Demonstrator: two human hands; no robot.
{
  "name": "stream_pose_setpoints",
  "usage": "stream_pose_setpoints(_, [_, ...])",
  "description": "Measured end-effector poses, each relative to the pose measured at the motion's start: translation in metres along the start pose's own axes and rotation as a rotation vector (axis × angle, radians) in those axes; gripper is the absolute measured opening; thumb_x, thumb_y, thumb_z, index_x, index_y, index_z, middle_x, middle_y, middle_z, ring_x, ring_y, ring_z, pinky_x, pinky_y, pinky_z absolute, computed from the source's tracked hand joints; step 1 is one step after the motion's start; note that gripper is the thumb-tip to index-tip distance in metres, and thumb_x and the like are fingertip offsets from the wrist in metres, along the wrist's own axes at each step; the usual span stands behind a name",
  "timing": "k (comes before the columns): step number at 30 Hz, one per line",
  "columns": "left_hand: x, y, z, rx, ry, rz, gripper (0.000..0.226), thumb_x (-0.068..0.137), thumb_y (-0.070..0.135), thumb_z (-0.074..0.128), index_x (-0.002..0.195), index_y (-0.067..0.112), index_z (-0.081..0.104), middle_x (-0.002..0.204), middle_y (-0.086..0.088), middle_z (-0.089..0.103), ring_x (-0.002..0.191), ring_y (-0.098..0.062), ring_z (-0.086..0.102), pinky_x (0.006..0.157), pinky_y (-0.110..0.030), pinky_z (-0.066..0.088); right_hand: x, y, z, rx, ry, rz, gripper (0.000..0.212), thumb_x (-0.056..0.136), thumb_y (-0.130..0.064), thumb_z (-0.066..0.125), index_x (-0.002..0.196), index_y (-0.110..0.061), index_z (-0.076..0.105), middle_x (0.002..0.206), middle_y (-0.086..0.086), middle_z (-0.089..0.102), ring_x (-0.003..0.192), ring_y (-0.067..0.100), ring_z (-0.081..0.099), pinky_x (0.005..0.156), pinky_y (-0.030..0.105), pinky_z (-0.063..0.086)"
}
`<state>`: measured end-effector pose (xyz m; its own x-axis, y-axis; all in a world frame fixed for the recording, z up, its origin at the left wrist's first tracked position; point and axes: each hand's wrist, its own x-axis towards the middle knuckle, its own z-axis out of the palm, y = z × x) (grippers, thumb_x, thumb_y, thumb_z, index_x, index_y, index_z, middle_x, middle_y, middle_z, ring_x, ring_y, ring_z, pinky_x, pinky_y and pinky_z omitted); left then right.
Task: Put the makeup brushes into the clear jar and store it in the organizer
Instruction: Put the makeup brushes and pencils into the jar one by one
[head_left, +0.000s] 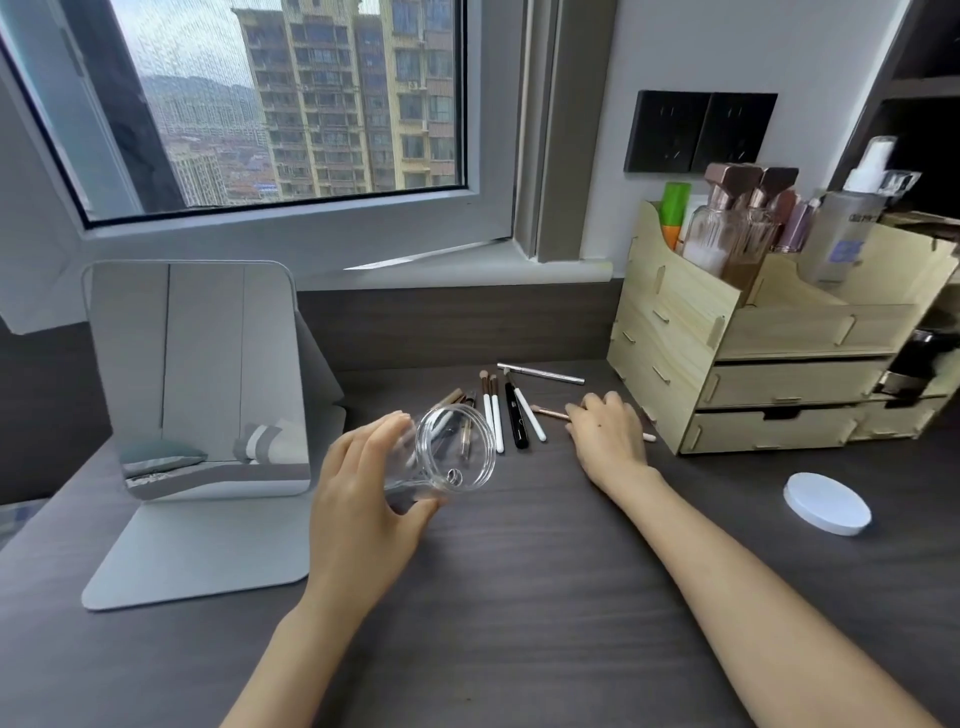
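My left hand (363, 493) holds the clear jar (447, 454) tilted on its side above the desk, its open mouth facing right and toward me. Several makeup brushes (511, 415) lie on the dark desk just behind the jar, some white-handled, one black. A silver one (540, 373) lies farther back. My right hand (608, 431) rests palm down on a rose-gold-handled brush (548, 413), fingers curled over it; its white end (649, 437) sticks out at the right. The wooden organizer (769, 374) stands at the right.
A standing mirror (202, 379) is at the left on a flat base. The jar's white lid (826, 503) lies on the desk at the right. Bottles (737, 228) fill the organizer's top compartments. One lower drawer is slightly open. A window sill runs behind the desk.
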<state>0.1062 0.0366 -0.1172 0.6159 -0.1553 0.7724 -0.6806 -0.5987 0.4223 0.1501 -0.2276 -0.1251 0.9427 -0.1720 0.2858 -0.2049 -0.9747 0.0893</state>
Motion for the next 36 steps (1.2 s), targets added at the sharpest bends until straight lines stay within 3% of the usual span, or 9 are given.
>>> stream_pose_setpoints(7, [-0.001,-0.001,0.000,0.004,0.014,-0.038,0.082,0.048,0.010,0.091,0.120,0.014,0.052,0.109,0.011,0.050,0.099,-0.017,0.049,0.085,-0.014,0.034,-0.003,-0.010,-0.017,0.024,0.056,0.030,0.021,0.093,-0.002,0.043,0.108,-0.007,0.057,0.113,0.011,0.060,0.103,0.029,0.054,0.075,0.036,0.045])
stream_pose_setpoints(10, [-0.002,0.000,0.001,-0.003,0.014,-0.045,0.081,0.049,0.011,0.090,0.120,0.014,0.052,0.110,0.012,0.050,0.101,-0.016,0.049,0.085,-0.015,0.034,-0.025,-0.015,-0.054,0.603,0.451,0.136,0.004,0.092,-0.008,0.051,0.097,-0.009,0.051,0.083,0.007,0.062,0.075,0.027,0.060,0.059,0.028,0.041])
stream_pose_setpoints(12, [-0.002,0.000,0.002,-0.001,0.021,-0.042,0.081,0.049,0.010,0.090,0.120,0.014,0.052,0.109,0.012,0.050,0.101,-0.016,0.048,0.085,-0.016,0.034,-0.047,-0.018,-0.085,1.089,0.629,0.096,0.021,0.089,-0.007,0.054,0.103,-0.019,0.044,0.071,-0.001,0.056,0.061,0.023,0.061,0.053,0.021,0.046])
stream_pose_setpoints(16, [-0.002,0.001,0.002,0.011,0.024,-0.039,0.080,0.049,0.010,0.090,0.120,0.013,0.053,0.109,0.012,0.050,0.102,-0.016,0.047,0.086,-0.016,0.034,-0.088,-0.031,-0.123,1.624,0.588,-0.175,0.052,0.086,-0.003,0.056,0.118,-0.040,0.039,0.074,0.002,0.064,0.056,0.019,0.068,0.057,0.024,0.058])
stream_pose_setpoints(20, [-0.003,0.004,0.002,0.001,0.022,-0.026,0.080,0.050,0.011,0.090,0.120,0.014,0.052,0.111,0.012,0.050,0.103,-0.016,0.047,0.086,-0.014,0.034,-0.100,-0.055,-0.118,1.439,0.527,-0.201,0.046,0.087,0.002,0.060,0.108,-0.036,0.048,0.076,-0.004,0.067,0.066,0.012,0.071,0.065,0.025,0.059])
stream_pose_setpoints(26, [-0.002,0.004,0.000,-0.010,0.032,-0.003,0.083,0.052,0.011,0.089,0.122,0.019,0.046,0.113,0.010,0.049,0.106,-0.014,0.046,0.088,-0.012,0.032,-0.112,-0.078,-0.093,1.296,0.429,-0.176,0.017,0.091,-0.019,0.059,0.095,-0.034,0.066,0.081,-0.015,0.072,0.077,0.004,0.068,0.071,0.021,0.054])
stream_pose_setpoints(32, [-0.001,0.004,-0.001,-0.008,0.029,0.082,0.071,0.061,0.018,0.086,0.121,0.014,0.048,0.117,0.008,0.049,0.111,-0.014,0.045,0.093,-0.012,0.031,-0.112,-0.086,-0.091,0.759,0.469,-0.297,0.020,0.086,-0.028,0.061,0.085,-0.017,0.078,0.081,0.000,0.063,0.080,0.020,0.054,0.073,0.031,0.046])
stream_pose_setpoints(34, [-0.001,0.003,-0.002,-0.003,0.039,0.091,0.064,0.067,0.027,0.080,0.121,0.015,0.048,0.118,0.007,0.049,0.111,-0.016,0.045,0.093,-0.014,0.032,-0.109,-0.082,-0.091,0.772,0.365,-0.412,0.030,0.090,-0.035,0.053,0.084,-0.019,0.077,0.083,-0.005,0.060,0.084,0.018,0.053,0.077,0.031,0.046])
stream_pose_setpoints(36, [0.000,0.001,-0.002,-0.006,0.058,0.059,0.069,0.064,0.025,0.084,0.122,0.016,0.048,0.118,0.007,0.052,0.110,-0.016,0.046,0.093,-0.013,0.032,-0.103,-0.072,-0.090,1.079,0.257,-0.423,0.030,0.091,-0.034,0.049,0.084,-0.023,0.076,0.083,-0.013,0.059,0.087,0.011,0.055,0.080,0.019,0.044])
